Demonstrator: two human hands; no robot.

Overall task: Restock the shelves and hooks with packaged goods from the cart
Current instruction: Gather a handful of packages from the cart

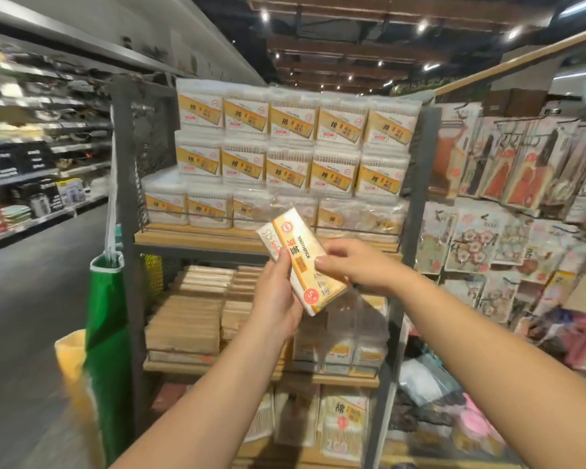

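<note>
A dark metal shelving unit with wooden boards (197, 236) fills the middle of the view. Its top board is stacked three rows high with clear tubs of cotton swabs bearing orange and white labels (290, 125). The middle board carries flat bundles of pale wooden sticks (186, 309) on its left and smaller clear packets (339, 353) on its right, behind a thin wire rail. The bottom level is filled with bagged cotton swabs (344, 421). To the right, a hook panel is hung with printed packets (508, 174); a green bag with white trim (107, 319) hangs at the left post.

In front of the unit, between the top and middle boards, a white and orange packet marked TOOTHPICK (301, 265) is held tilted. It is gripped by the left hand (278, 299) along its lower left edge, thumb over the face, and pinched by the right hand (356, 265) at its right edge.

The packet could be misplaced among the look-alike orange-labelled stock, since the colours match closely. The glossy wrapper may also slip if one hand is released early, and the wire rail could catch the packet as it is set in.
</note>
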